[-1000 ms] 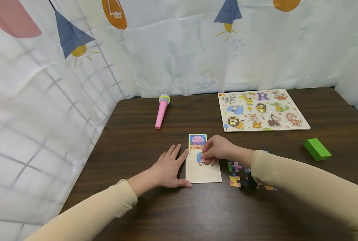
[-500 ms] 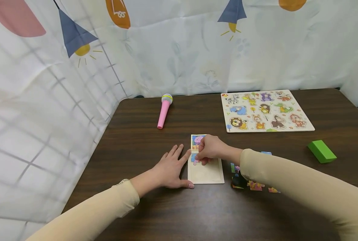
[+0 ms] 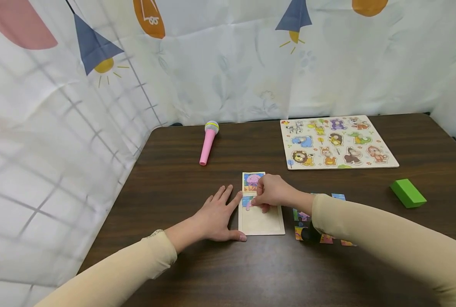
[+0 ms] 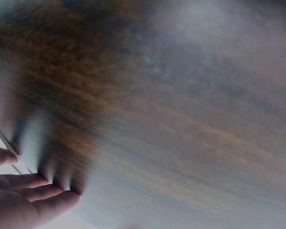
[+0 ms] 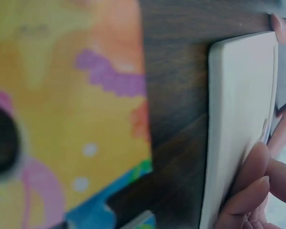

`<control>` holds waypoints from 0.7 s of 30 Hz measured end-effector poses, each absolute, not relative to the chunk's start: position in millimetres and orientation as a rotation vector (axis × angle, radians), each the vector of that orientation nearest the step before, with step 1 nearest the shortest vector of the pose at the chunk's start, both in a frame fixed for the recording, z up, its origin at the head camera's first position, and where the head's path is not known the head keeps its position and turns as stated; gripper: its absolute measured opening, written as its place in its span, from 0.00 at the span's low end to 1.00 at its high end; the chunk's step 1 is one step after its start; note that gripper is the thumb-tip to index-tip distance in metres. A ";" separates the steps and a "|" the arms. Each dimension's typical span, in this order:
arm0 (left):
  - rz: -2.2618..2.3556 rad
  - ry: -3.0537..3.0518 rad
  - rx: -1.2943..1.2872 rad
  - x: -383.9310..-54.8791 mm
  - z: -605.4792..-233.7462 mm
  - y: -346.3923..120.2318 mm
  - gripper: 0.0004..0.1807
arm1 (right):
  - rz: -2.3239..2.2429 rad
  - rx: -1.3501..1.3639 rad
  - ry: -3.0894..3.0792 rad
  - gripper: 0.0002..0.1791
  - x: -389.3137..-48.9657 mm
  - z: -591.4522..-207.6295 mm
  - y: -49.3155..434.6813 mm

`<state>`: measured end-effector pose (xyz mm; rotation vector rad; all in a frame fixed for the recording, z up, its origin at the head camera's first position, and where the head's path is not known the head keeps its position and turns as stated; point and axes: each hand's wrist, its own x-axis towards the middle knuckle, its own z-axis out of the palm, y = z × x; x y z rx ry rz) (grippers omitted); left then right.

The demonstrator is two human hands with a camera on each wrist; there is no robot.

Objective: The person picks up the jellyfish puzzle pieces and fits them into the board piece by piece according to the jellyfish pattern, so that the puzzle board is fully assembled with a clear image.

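A small wooden puzzle board [image 3: 262,224] lies on the table, with a pink jellyfish picture [image 3: 252,181] at its top. A blue and pink jigsaw piece [image 3: 247,202] sits in the upper left corner of the tray part. My right hand [image 3: 274,192] pinches this piece at its right side, thumb and forefinger together. Flat beside the board is my left hand [image 3: 218,215], fingers spread, forefinger and thumb reaching its left edge. Straight left fingers [image 4: 52,202] rest on the table in the left wrist view. The right wrist view shows curled right fingers [image 5: 250,191] over the board.
Loose jigsaw pieces [image 3: 326,239] lie right of the board, partly under my right forearm. A green block [image 3: 408,193] stands farther right. Behind are a pink toy microphone [image 3: 207,145] and an animal peg puzzle [image 3: 337,143]. A printed curtain [image 3: 228,64] hangs along the table's back.
My right hand has brought the blue and pink piece left into the tray's upper left corner, then shifted slightly right. My left hand keeps its place beside the board.
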<state>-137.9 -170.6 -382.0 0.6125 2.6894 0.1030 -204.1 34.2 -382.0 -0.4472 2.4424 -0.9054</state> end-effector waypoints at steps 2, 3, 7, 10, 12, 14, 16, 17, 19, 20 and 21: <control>0.103 2.690 0.608 -138.2 -382.3 -170.7 0.63 | -0.901 -0.448 2.438 0.16 -204.1 -382.5 35.5; 0.102 2.692 0.608 -138.2 -382.3 -170.7 0.63 | -0.900 -0.447 2.436 0.16 -204.2 -382.8 35.7; 0.100 2.700 0.619 -138.5 -383.5 -170.4 0.63 | -0.878 -0.431 2.449 0.17 -204.7 -383.8 34.8; 0.103 2.704 0.629 -138.9 -384.3 -169.9 0.63 | -0.859 -0.402 2.451 0.17 -205.5 -383.4 34.4; 0.108 2.706 0.630 -139.0 -384.2 -169.9 0.64 | -0.862 -0.384 2.442 0.17 -206.0 -383.1 34.0; 0.110 2.708 0.628 -138.9 -384.2 -170.5 0.64 | -0.865 -0.376 2.432 0.17 -206.5 -382.8 33.6; 0.111 2.708 0.626 -138.5 -383.9 -171.3 0.64 | -0.869 -0.375 2.420 0.17 -206.9 -382.4 33.1; 0.111 2.709 0.628 -138.3 -383.9 -171.8 0.63 | -0.869 -0.375 2.417 0.18 -207.0 -382.3 33.0; 0.113 2.708 0.636 -137.9 -383.9 -172.4 0.62 | -0.861 -0.376 2.413 0.18 -207.1 -381.9 33.1; 0.113 2.707 0.640 -137.8 -383.8 -172.5 0.62 | -0.859 -0.375 2.413 0.18 -207.2 -381.9 33.3; 0.114 2.706 0.644 -137.8 -383.6 -172.5 0.61 | -0.856 -0.375 2.413 0.18 -207.3 -381.8 33.4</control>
